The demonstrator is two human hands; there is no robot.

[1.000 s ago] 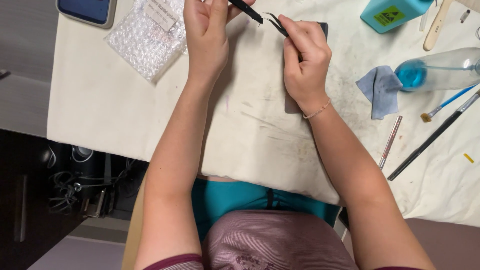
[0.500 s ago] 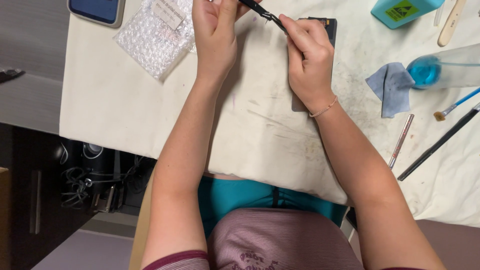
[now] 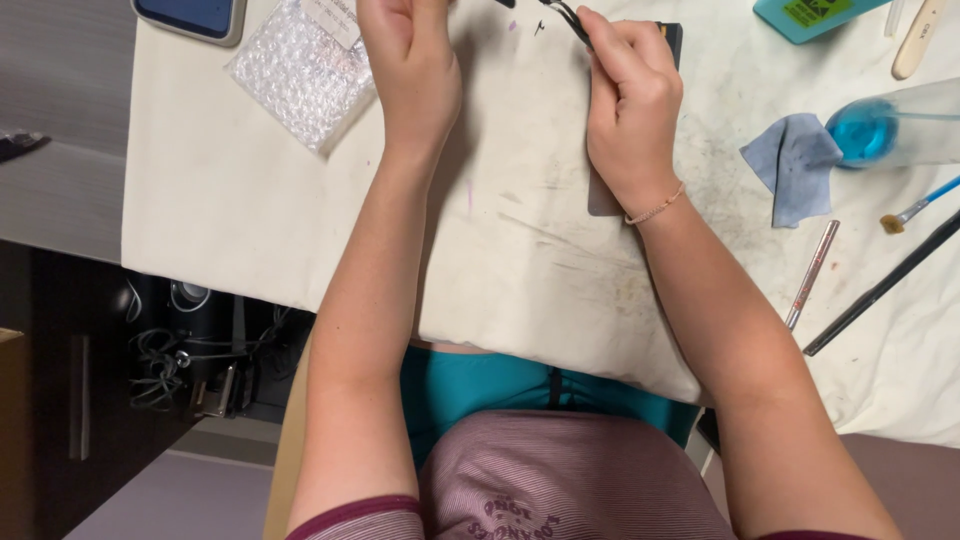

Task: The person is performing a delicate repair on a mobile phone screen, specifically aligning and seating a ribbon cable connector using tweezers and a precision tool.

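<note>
The right hand is pinched tight around thin black metal tweezers, whose tips point up to 11 o'clock, near the top edge of the picture. The left hand is curled at 12 o'clock, and I cannot tell what it holds, because its fingertips are cut off. A flat dark card peeks out under the right hand on the stained white cloth. This looks like careful picking work. The next move likely needs a slow, steady hand
</note>
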